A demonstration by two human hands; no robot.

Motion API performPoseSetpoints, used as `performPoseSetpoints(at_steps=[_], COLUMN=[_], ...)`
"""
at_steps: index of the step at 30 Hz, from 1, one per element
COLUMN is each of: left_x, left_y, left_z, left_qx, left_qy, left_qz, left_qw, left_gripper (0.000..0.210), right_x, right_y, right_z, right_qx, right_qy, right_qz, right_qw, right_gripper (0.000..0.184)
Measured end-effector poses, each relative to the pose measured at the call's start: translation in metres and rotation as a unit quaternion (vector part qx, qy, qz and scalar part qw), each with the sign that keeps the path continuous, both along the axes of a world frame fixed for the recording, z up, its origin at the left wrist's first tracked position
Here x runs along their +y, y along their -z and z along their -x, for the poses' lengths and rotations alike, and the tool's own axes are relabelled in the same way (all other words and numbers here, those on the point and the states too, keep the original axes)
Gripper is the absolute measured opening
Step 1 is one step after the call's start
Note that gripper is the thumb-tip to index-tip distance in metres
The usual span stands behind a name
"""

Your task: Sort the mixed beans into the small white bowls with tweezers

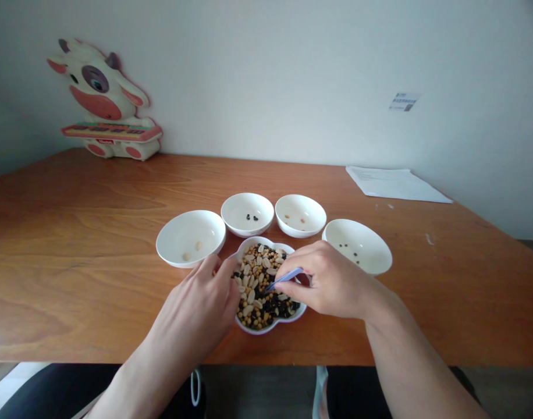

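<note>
A white flower-shaped dish holds a mix of peanut halves, small yellow beans and black beans. My left hand is at its left edge, with curled fingers that seem to grip the rim; the fingertips are partly hidden. In my right hand are pale blue tweezers, pinched between thumb and fingers, their tips down among the beans. Behind the dish curve four white bowls: the far left bowl has two peanut halves, the second bowl black beans, the third bowl yellow beans, the right bowl several small brown pieces.
A cow-shaped toy keyboard stands at the back left of the wooden table, by the wall. White papers lie at the back right. The table's front edge runs just before my legs.
</note>
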State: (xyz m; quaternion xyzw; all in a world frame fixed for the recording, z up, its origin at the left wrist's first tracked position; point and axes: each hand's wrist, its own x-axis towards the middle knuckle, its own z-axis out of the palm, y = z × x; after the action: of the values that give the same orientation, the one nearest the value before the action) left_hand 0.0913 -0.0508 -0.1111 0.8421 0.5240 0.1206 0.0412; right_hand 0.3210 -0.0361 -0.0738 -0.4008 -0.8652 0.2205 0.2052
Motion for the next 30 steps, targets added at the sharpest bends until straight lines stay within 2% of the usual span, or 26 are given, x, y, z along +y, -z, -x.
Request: performPoseSetpoints(at_steps=[3, 6, 10, 12, 18, 23, 30], left_x=[-0.001, 0.001, 0.004, 0.005, 0.005, 0.005, 0.004], left_y=[0.001, 0.001, -0.003, -0.004, -0.004, -0.004, -0.004], left_z=[0.001, -0.002, -0.009, -0.011, -0.011, -0.011, -0.01], left_qx=[-0.052, -0.11, -0.14, -0.136, -0.122, -0.121, -0.124], left_qy=[0.041, 0.094, 0.208, 0.239, 0.225, 0.225, 0.221], left_qz=[-0.081, -0.119, -0.082, -0.046, 0.001, 0.01, 0.029], left_qw=[0.995, 0.982, 0.965, 0.96, 0.967, 0.967, 0.967], left_gripper=[0.03, 0.024, 0.019, 0.02, 0.022, 0.023, 0.025], right_x=[0.001, 0.0, -0.001, -0.001, 0.001, 0.0, 0.001], right_y=[0.001, 0.0, -0.002, -0.004, -0.006, -0.009, -0.008], right_z=[0.001, 0.0, 0.0, -0.001, -0.004, -0.01, -0.008], right_qx=[0.0, 0.002, 0.01, 0.017, -0.014, 0.004, -0.009], right_qy=[-0.003, 0.0, 0.022, 0.029, 0.057, 0.067, 0.052], right_qz=[-0.003, -0.014, -0.037, -0.051, -0.076, -0.107, -0.093], right_qw=[1.0, 1.0, 0.999, 0.998, 0.995, 0.992, 0.994], right_gripper=[0.009, 0.01, 0.012, 0.012, 0.015, 0.014, 0.015])
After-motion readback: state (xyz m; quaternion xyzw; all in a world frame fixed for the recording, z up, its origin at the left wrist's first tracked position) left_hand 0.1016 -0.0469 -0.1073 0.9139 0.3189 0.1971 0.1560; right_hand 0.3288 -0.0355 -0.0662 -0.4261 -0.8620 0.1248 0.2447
